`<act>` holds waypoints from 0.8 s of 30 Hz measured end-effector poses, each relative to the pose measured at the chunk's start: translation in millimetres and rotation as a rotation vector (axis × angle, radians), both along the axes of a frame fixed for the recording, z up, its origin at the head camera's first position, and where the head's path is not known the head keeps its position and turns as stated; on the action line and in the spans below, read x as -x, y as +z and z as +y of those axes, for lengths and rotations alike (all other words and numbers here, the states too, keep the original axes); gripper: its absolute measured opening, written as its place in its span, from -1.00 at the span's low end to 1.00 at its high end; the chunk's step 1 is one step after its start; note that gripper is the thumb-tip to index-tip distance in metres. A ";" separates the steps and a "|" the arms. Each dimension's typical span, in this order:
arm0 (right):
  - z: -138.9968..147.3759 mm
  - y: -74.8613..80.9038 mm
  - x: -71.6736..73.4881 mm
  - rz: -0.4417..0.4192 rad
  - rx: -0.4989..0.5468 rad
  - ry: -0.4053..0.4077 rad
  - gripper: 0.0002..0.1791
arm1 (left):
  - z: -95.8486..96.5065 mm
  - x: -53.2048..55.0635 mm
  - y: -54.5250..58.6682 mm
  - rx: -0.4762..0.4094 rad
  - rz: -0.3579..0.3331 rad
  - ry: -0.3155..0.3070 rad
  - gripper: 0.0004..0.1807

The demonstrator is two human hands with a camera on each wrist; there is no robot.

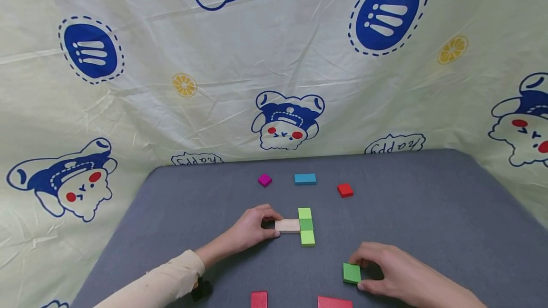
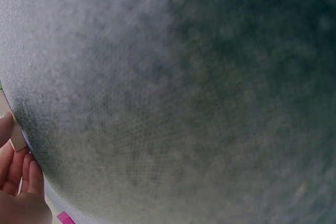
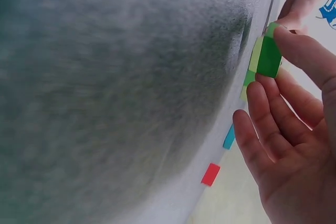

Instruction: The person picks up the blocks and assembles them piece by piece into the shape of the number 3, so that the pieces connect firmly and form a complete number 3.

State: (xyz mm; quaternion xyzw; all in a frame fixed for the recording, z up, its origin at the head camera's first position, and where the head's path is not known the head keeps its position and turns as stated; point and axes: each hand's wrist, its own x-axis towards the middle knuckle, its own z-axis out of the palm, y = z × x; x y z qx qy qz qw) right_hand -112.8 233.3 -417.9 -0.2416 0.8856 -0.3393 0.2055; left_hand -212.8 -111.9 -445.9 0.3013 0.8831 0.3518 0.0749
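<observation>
In the head view my left hand (image 1: 252, 227) pinches the left end of a plain wooden block (image 1: 288, 226), thumb on the near side and fingers on the far side. That block's other end meets a short column of squares: a light green block (image 1: 305, 213), a darker green block (image 1: 306, 224) and another light green block (image 1: 308, 238). To the right and nearer, my right hand (image 1: 396, 270) pinches a green square block (image 1: 351, 273) between thumb and fingers. The right wrist view shows this green block (image 3: 269, 56) at the fingertips, with the other fingers loosely bent below.
Toward the back of the grey table (image 1: 205, 194) lie a magenta block (image 1: 265, 180), a blue rectangular block (image 1: 305, 179) and a red block (image 1: 345, 190). Two red blocks, one at left (image 1: 259, 299) and one at right (image 1: 335, 302), lie at the near edge of view. A printed cloth (image 1: 231, 61) hangs behind.
</observation>
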 end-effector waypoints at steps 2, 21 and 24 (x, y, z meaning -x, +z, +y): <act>-4.2 1.7 1.6 0.026 -0.006 0.003 -0.69 | -0.2 0.4 -0.3 -0.002 -0.001 0.000 -0.73; -43.5 1.3 14.9 0.282 -0.100 0.053 -0.69 | -1.4 0.3 -0.9 -0.004 0.006 0.002 -0.72; -49.9 0.1 14.5 0.292 -0.117 0.027 -0.69 | -1.0 0.4 -1.6 -0.002 0.007 -0.001 -0.71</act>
